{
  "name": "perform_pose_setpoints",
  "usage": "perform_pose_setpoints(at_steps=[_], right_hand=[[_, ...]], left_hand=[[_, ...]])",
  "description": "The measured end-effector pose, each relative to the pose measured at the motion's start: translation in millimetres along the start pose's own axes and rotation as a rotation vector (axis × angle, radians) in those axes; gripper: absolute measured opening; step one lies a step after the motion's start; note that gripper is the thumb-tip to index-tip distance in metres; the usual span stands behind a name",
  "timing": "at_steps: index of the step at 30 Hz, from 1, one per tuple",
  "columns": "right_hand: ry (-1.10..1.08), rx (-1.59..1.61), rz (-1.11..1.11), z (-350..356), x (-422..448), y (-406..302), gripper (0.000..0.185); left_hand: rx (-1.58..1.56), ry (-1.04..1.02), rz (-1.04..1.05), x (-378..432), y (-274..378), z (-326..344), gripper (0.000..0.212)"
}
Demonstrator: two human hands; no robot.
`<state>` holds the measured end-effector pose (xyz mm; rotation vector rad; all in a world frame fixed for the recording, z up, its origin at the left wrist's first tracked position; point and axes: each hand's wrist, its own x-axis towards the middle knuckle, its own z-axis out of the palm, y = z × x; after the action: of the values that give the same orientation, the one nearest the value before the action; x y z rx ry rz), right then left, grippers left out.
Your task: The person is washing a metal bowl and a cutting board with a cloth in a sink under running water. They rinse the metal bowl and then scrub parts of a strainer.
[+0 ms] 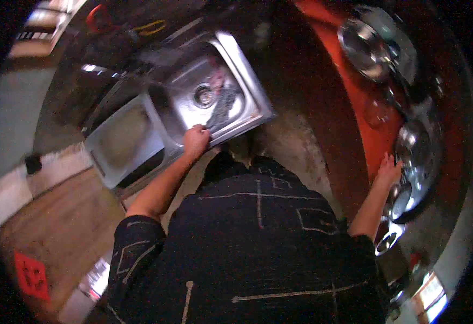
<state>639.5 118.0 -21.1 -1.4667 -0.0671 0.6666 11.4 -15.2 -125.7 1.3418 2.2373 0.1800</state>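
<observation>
Below me to the left is a stainless steel sink [256,103] with a round drain [204,96] in its basin. My left hand [197,139] is over the near rim, its fingers curled around the lower end of a dark grey cloth [223,108]. That cloth lies across the basin, beside a blurred pinkish thing [217,77]. Off to the right, my right hand [388,172] reaches the shiny metal lids or pans [412,139] along the counter, fingers spread at a rim. Blur hides whether it grips anything.
A translucent plastic tray [119,143] sits over the sink's left part. At the far right stands a large round metal pan or lid [368,48] beside a red-orange surface [368,117]. A brown board [58,210] bears a red label [31,277] with writing.
</observation>
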Motion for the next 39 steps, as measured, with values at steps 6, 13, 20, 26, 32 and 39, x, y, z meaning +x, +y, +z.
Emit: perform_pose_setpoints(at_steps=[6,13,20,26,32,39], right_hand=[[-0.739,-0.49,-0.093,111,-213,47,0.024],[-2.125,-0.861,-0.421,219,-367,182,0.016],[-2.05,-1.352,-1.651,233,-402,316,0.018],[-1.959,-1.695,-0.869,269,-398,324,0.026],[-1.11,-1.779,-1.092,318,-446,330,0.031],[-1.143,-1.428,-1.013,339,-395,477,0.034]], left_hand=[[-0.115,0.063,-0.071,-13,23,-23,0.026],[-0.603,0.323,-0.126,-32,-6,-22,0.019],[-0.803,0.653,-0.046,-71,-110,-100,0.02],[-0.907,0.769,-0.315,-97,-220,-130,0.017],[-1.086,0.64,-0.32,-97,-217,-122,0.018],[-0.696,0.432,-0.006,-65,-140,-138,0.016]])
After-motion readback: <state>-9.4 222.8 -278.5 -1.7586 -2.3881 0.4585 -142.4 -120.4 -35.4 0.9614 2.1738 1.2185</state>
